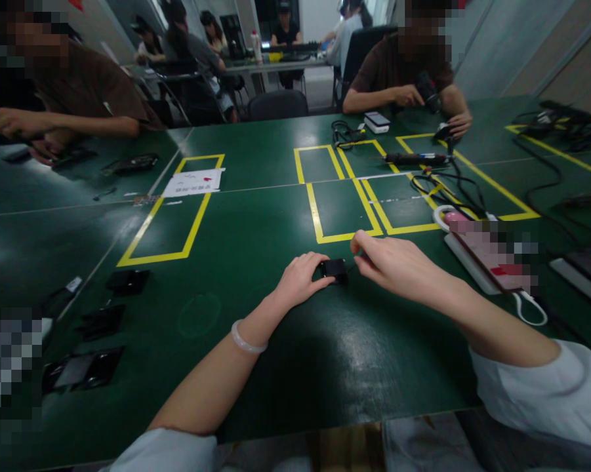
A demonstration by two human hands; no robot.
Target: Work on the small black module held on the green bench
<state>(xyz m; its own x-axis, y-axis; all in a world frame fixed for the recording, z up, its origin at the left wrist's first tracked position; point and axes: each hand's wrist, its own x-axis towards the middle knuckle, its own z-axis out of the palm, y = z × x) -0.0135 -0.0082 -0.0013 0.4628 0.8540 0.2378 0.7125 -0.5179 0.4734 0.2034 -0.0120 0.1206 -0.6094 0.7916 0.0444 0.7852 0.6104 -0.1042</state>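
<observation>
My left hand (305, 278) grips a small black rectangular device (335, 269) resting on the green table, thumb at its near edge and fingers over its left side. Just right of it, my right hand (381, 259) is closed in a pinch. A thin dark line runs from the device toward these fingertips; what they hold is too small to name. To the left lie black parts: one small piece (128, 282), another behind it (102, 321), and a glossy one with a grey panel (82, 369).
Yellow tape rectangles (187, 242) mark the table. A white paper label (194, 182) lies on one. On the right are a phone on a white case (487, 255), black cables (465, 177) and a pen-like tool (418, 159). Across the table, a person holds a power driver (427, 92).
</observation>
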